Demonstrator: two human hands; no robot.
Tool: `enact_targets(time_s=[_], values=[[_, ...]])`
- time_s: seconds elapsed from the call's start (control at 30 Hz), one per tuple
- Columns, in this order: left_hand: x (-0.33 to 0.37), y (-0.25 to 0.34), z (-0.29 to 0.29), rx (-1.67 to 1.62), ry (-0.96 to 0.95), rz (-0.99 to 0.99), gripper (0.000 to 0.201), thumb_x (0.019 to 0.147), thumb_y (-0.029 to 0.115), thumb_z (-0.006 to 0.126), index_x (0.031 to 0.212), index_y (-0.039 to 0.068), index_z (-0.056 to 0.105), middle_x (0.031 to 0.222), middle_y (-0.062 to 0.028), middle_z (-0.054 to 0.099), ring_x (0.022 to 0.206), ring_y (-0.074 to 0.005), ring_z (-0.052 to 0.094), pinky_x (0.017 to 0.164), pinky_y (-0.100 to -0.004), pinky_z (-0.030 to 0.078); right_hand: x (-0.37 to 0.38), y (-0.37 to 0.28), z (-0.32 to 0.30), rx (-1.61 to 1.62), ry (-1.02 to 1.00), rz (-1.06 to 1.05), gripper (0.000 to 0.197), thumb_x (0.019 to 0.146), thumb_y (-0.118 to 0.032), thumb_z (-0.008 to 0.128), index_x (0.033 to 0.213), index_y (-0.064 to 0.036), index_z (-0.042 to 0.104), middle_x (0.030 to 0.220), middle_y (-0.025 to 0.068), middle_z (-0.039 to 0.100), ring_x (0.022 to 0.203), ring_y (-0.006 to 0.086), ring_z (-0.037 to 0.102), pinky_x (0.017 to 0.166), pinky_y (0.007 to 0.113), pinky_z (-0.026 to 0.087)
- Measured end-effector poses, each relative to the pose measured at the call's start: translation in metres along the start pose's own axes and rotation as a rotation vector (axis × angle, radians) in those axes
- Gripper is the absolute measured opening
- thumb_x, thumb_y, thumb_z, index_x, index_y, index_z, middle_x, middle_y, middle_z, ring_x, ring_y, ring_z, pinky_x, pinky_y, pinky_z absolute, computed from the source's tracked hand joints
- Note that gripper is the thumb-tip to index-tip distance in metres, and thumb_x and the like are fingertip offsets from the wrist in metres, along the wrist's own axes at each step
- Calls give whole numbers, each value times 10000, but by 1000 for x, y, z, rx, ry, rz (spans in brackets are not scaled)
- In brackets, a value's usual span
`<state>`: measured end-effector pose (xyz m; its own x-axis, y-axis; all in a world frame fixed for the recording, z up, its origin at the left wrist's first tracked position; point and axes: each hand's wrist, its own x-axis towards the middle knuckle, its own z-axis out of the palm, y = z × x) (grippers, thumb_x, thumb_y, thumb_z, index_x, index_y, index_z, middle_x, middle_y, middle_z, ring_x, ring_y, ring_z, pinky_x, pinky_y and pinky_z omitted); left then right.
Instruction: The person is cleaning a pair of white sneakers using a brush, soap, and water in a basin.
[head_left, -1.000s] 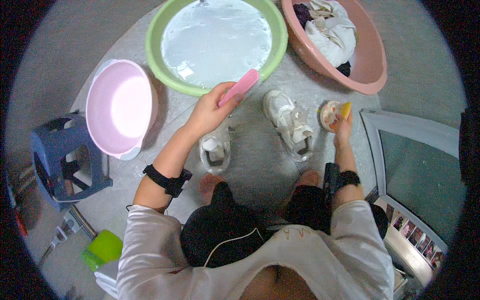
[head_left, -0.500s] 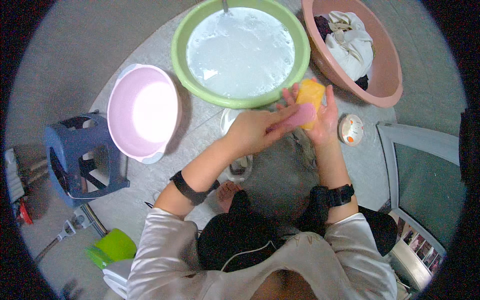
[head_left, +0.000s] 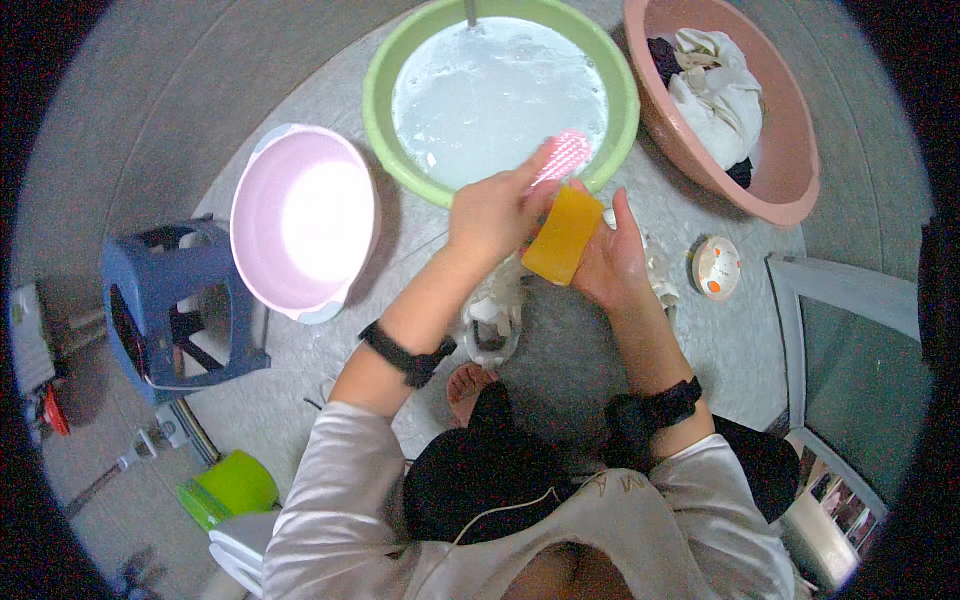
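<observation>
a blue stool [head_left: 128, 280] stands beside a lilac basin [head_left: 305, 225]; a salmon basin [head_left: 785, 150] holds crumpled cloths [head_left: 718, 112].

The left hand [head_left: 500, 212] hid the handle of the brush [head_left: 566, 158]. Soap [head_left: 563, 236] covered most fingers of the right hand [head_left: 618, 262]. The upper edge cropped the pink tub [head_left: 790, 165].
</observation>
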<state>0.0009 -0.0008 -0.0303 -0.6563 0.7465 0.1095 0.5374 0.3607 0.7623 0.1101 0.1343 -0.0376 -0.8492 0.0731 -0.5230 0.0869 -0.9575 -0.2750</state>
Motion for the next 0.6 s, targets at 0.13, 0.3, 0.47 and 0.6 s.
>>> enact_targets(time_s=[0.13,0.3,0.47,0.6], values=[[-23,27,-19,-78,-433,24,368,778,307,543,1121,176,525,726,-153,601,653,-299,593,572,-378,477,5,-11,-16,41,95,-47,631,823,-599,237,1236,-136,357,1111,131,492,1018,312,472,887,492,356],[-11,27,2,251,-294,-23,392,776,307,548,1152,208,502,702,-149,596,650,-303,590,572,-395,465,-3,-6,7,41,-58,57,579,829,-558,302,1213,-130,368,1083,141,501,960,282,498,840,470,394],[8,29,6,-50,-38,-105,405,789,308,545,1177,208,483,830,-170,606,737,-309,601,652,-351,474,-38,-36,-29,-19,-66,-241,403,834,-253,470,1207,-140,366,1125,141,479,953,239,515,734,403,471],[1,7,7,-190,-45,-91,411,800,287,547,1194,198,467,1013,-165,574,908,-285,579,765,-319,447,-80,-83,-105,187,135,-565,408,835,-132,457,1212,-37,335,1178,159,434,963,270,510,763,387,470]])
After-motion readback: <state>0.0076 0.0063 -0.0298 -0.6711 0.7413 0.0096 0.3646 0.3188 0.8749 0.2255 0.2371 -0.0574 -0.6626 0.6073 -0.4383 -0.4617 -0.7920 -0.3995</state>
